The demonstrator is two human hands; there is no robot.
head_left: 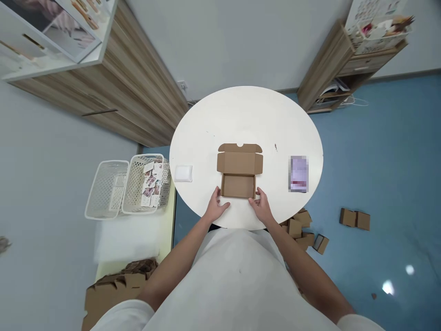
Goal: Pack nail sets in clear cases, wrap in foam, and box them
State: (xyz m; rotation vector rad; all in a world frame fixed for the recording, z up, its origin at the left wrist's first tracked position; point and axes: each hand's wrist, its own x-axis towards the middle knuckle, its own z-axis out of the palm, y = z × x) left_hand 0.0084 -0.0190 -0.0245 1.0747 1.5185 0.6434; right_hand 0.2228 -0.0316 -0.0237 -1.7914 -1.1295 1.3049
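An unfolded-lid cardboard mailer box (pixel 238 185) stands on the white oval table (pixel 241 115) in front of me. Its lid, with side flaps and a notched tuck flap, lies back away from me, and the inside shows bare brown card. At the box's near left corner is my left hand (pixel 216 207), fingers spread, fingertips by the side wall. My right hand (pixel 261 207) is at the near right corner, its fingers along the outer wall and the thumb at the front edge. A small white packet (pixel 183 173) lies far left, and a blurred purple packet (pixel 298 174) lies right.
Two white plastic baskets (pixel 127 202) stand left of the table, one with printed cards. Flattened cardboard (pixel 113 294) is stacked at lower left. Several folded boxes (pixel 299 227) are on the blue floor at right. Wooden cabinets (pixel 138 82) flank the wall.
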